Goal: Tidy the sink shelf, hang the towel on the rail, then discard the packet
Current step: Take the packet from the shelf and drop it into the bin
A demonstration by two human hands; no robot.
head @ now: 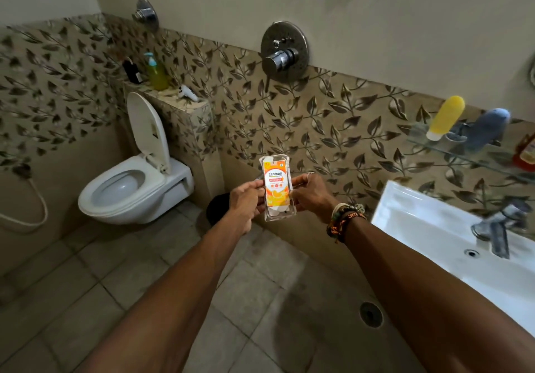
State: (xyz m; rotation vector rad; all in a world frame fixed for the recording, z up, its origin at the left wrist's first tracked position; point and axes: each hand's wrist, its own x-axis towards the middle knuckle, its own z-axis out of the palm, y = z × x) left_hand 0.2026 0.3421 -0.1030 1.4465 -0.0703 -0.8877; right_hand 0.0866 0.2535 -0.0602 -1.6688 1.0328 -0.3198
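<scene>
Two forearms show bare from the lower edge of the view up to the left hand (244, 201) and the right hand (311, 196). The right wrist carries a stack of bracelets (346, 219). Nearest the hand is a pale cream band (337, 208), then a string of dark round beads (351, 209), then a black and orange thread band (342, 225) with what may be small lettering, too blurred to read. A thin silvery ring (309, 173) sits on one finger of the right hand.
</scene>
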